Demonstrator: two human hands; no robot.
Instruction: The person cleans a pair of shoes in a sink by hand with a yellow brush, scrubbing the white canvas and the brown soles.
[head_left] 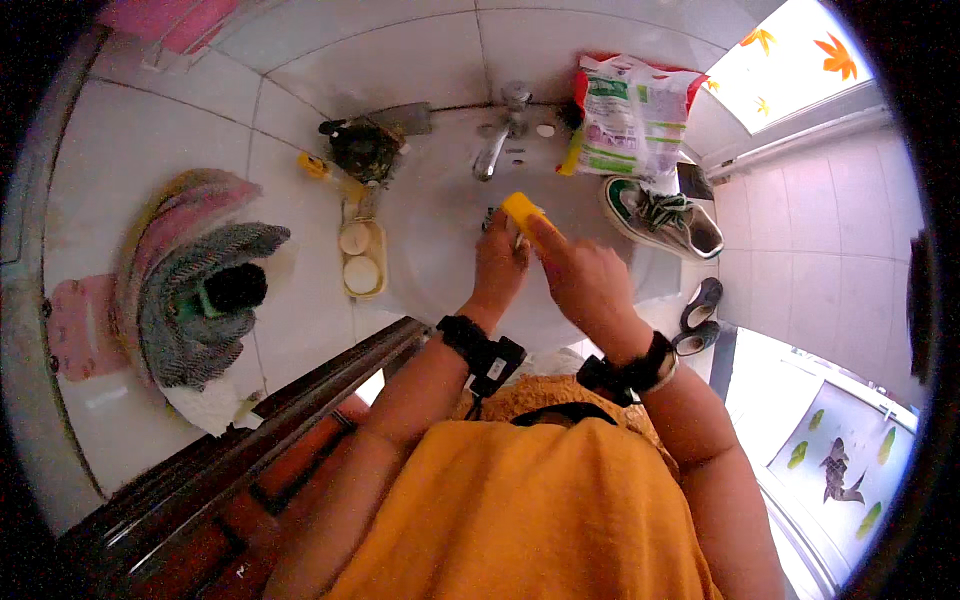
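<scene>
My right hand [590,285] is closed around a yellow brush-like tool [522,212], held over the white washbasin [425,245]. Just left of it, my left hand [498,262] is curled closed, its fingertips close to the yellow tool. A small dark greenish bit shows by those fingers, but what they hold is mostly hidden. Above both hands, the chrome faucet [493,150] stands at the back of the basin. On the basin's right rim rests a green and white sneaker [660,220] with green laces.
A plastic bag [632,115] stands at the back right. At the left rim are a yellowish soap tray [364,275] and a dark bundle [362,150]. Towels [215,295] hang on the left wall. Dark shoes [700,320] lie at the right, and a dark rail [270,440] runs lower left.
</scene>
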